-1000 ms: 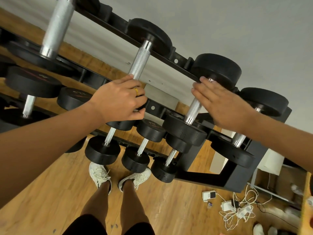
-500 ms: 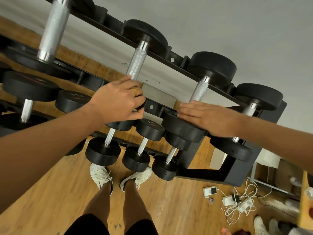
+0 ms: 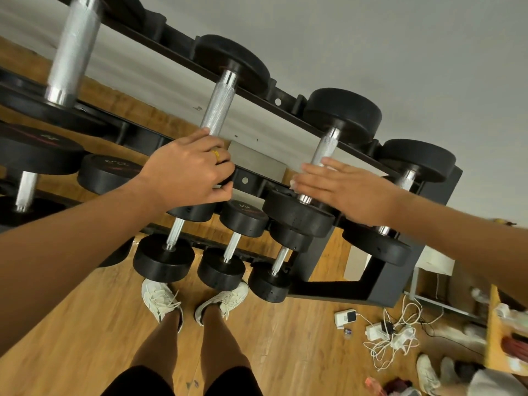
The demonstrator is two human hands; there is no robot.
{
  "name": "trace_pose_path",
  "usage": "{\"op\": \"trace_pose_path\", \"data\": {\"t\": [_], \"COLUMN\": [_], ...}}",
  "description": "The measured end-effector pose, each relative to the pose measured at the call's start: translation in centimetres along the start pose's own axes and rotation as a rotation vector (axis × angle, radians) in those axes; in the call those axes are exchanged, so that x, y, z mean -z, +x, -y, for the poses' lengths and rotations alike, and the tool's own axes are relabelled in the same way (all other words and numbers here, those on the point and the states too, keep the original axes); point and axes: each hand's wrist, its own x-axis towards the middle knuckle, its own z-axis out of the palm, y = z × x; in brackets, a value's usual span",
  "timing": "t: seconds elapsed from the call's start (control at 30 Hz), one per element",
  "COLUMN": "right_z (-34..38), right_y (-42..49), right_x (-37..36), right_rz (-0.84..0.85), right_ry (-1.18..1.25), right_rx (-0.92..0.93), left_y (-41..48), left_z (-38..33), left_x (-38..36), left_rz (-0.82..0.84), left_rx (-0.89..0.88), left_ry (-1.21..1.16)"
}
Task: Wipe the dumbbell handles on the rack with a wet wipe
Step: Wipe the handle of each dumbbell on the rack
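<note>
One limp wipe (image 3: 292,182) lies pressed under your flat right hand (image 3: 351,192) on a rough steel handle (image 3: 325,147); your left hand (image 3: 185,172) grips the neighbouring handle (image 3: 218,110). Wrap it round mid-bar; it may snag.

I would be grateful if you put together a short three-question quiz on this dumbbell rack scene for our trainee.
1. True or false: the left hand grips the handle of a top-row dumbbell.
2. Which hand presses the wet wipe against the neighbouring handle with straight fingers? A: left. B: right.
3. Fill in: the shoes on the person's feet are ___.

Key: 1 true; 2 B, the right hand; 3 white.
</note>
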Motion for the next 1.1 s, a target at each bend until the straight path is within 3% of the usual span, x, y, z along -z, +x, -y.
{"op": "trace_pose_path", "data": {"t": [0.17,0.33,0.57,0.63,0.73,0.9,0.97,1.03,1.1], "right_z": [-2.4,-0.3,-0.5,0.1,2.8,10.6,13.2,15.1,15.9], "right_y": [0.9,0.0,1.6,1.7,1.5,0.2,0.6,1.5,2.0], "right_x": [1.5,-0.5,-0.3,-0.9,-2.1,-3.9,-4.8,-5.4,-5.5], "right_rz": [-0.143,-0.118,-0.41,-0.55,-0.81,-1.275,-1.346,-1.332,-1.361], "right_ry": [-0.012,0.123,0.228,0.311,0.517,1.137,1.345,1.491,1.638], "right_rx": [-0.228,0.099,0.097,-0.029,-0.359,-1.213,-1.462,-1.51,-1.443], "left_y": [0.1,0.0,0.2,0.4,0.9,1.9,2.6,3.2,3.3], "left_z": [-0.1,-0.1,-0.5,-0.7,-0.9,-0.1,0.6,1.0,1.2], "left_x": [0.1,0.2,0.9,1.1,1.9,3.2,3.2,2.8,2.4], "left_rz": [-0.011,-0.018,0.085,0.14,0.234,0.389,0.421,0.435,0.391], "left_rx": [-0.003,0.011,0.056,0.059,0.034,-0.2,-0.36,-0.49,-0.549], "left_ry": [0.017,0.009,-0.016,-0.011,-0.002,0.087,0.137,0.153,0.117]}}
